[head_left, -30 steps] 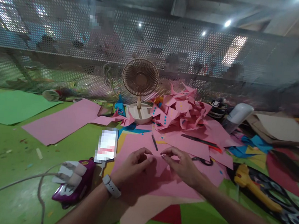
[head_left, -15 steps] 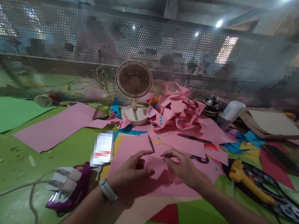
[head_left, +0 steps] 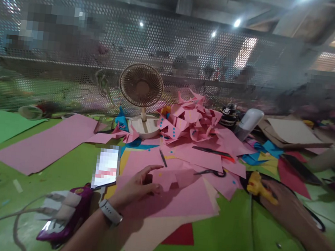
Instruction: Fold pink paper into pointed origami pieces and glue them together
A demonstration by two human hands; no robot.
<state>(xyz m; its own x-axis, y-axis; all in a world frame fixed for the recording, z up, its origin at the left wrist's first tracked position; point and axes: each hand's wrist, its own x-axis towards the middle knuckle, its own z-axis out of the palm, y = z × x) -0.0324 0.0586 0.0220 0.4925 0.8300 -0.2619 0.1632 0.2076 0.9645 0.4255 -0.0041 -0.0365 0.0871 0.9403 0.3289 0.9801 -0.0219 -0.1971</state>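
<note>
My left hand [head_left: 137, 186], with a white watch band on its wrist, holds a folded pink paper piece [head_left: 174, 178] between its outstretched index finger and thumb. That piece stands over flat pink sheets [head_left: 183, 203]. Off to the right, my right hand [head_left: 282, 203] is closed round the handle of a yellow glue gun [head_left: 255, 184], most of the handle hidden by the fingers. The gun is over a dark oval holder [head_left: 316, 221]. Beyond my left hand lie a slim dark pen-like tool [head_left: 163, 157] and black-handled scissors [head_left: 220, 174].
A heap of folded pink paper [head_left: 190, 120] sits behind, beside a small fan [head_left: 141, 87]. On the left are a phone [head_left: 107, 167] and a purple power strip [head_left: 68, 219] with plugs and cords. The glue gun's cord [head_left: 250, 230] crosses the green table [head_left: 221, 243].
My right hand has left the folded pink paper, moved right and taken hold of the glue gun. My left hand has stayed at the paper. The view has turned slightly right.
</note>
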